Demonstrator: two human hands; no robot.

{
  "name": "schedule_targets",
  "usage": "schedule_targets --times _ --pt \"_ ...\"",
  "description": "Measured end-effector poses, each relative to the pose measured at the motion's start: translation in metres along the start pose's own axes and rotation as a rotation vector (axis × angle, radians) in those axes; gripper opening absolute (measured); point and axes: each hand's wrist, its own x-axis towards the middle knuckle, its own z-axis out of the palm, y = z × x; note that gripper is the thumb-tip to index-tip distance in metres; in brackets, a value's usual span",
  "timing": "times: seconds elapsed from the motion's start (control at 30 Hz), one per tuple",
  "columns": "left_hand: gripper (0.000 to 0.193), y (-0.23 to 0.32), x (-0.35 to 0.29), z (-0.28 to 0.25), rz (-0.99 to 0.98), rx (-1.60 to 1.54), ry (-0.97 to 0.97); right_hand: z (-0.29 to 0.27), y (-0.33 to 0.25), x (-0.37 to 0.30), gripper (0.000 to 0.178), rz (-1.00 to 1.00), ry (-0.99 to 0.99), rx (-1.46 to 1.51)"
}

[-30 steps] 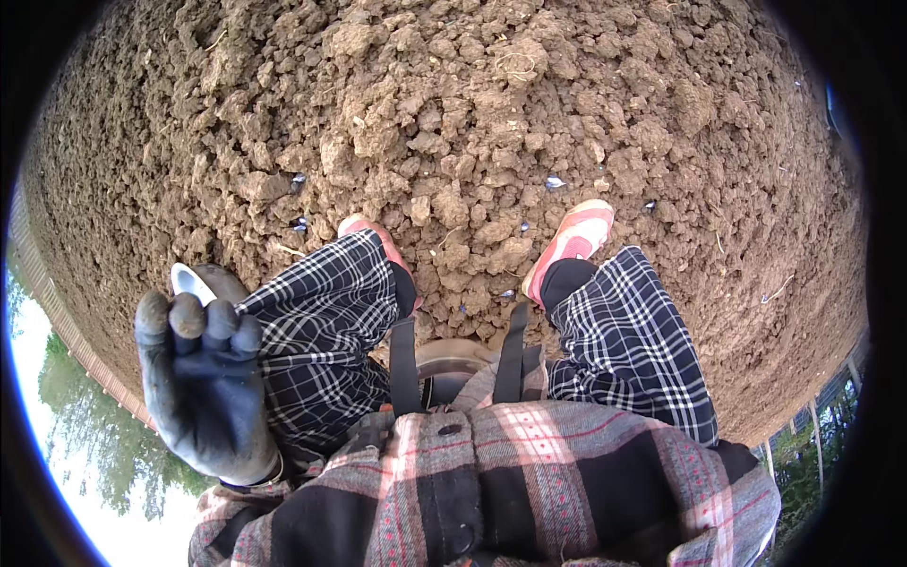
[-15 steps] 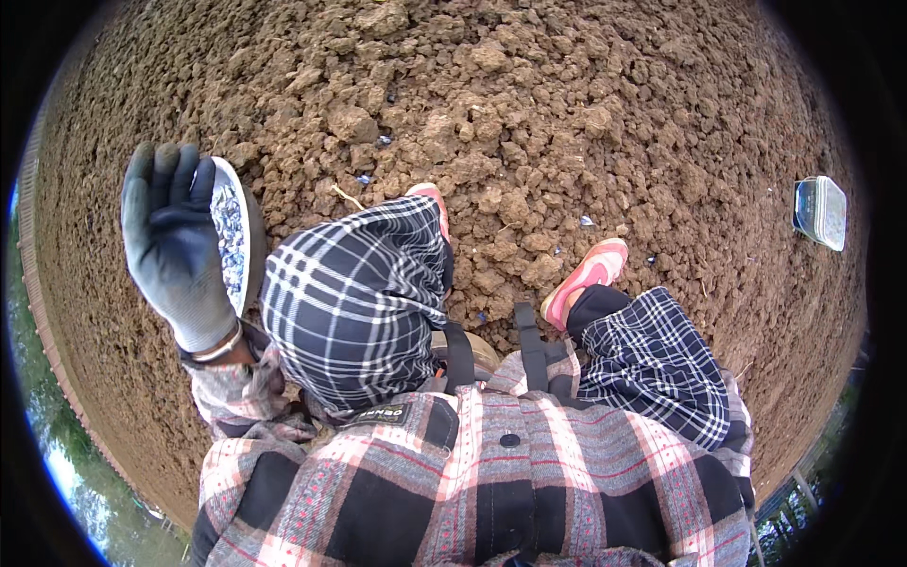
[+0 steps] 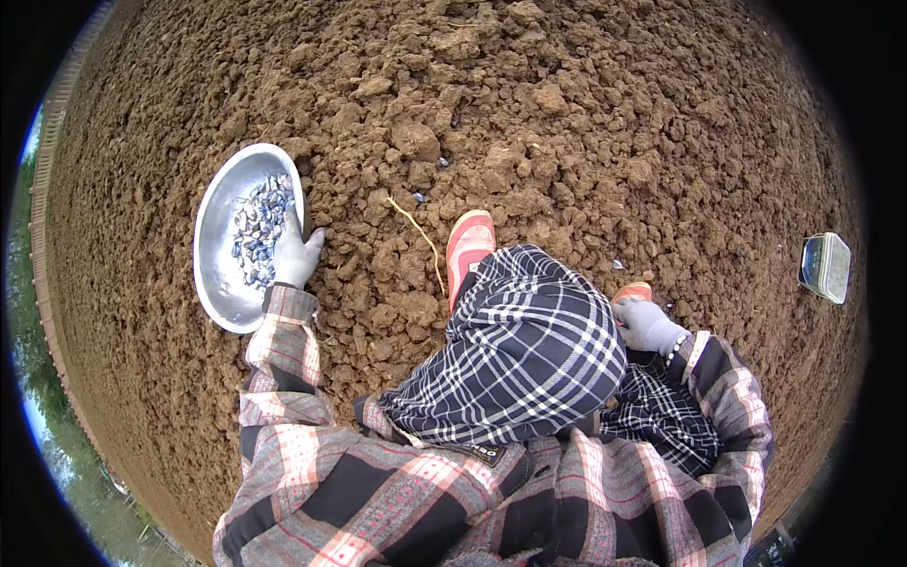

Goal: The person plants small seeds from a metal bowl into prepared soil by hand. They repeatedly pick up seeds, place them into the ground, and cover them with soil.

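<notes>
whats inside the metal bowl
The metal bowl holds a loose scatter of small bluish-grey seeds, mostly toward its right side. The left hand grips that rim, covering a bit of the inside there.

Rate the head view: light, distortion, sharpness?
Head view: soft even daylight, no hard shadows; strong fisheye bending with a black rim; soil sharp; the metal bowl in the left hand shows mild sheen, not glare; right hand slightly soft.

Left hand (image 3: 295, 257) holding seed-filled metal bowl (image 3: 219, 283), cloddy soil (image 3: 567, 113)
</notes>
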Motion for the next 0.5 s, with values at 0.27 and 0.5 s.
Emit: schedule_targets --times 0.27,0.5 --pt "0.074 0.011 -0.085 0.005 0.159 0.051 -0.104 0.029 0.079 -0.012 0.038 0.358 -0.025 -0.168" --pt "0.067 -0.001 -0.118 0.013 0.262 -0.365 -0.503 0.025 0.063 -0.004 0.043 0.295 0.019 -0.111"
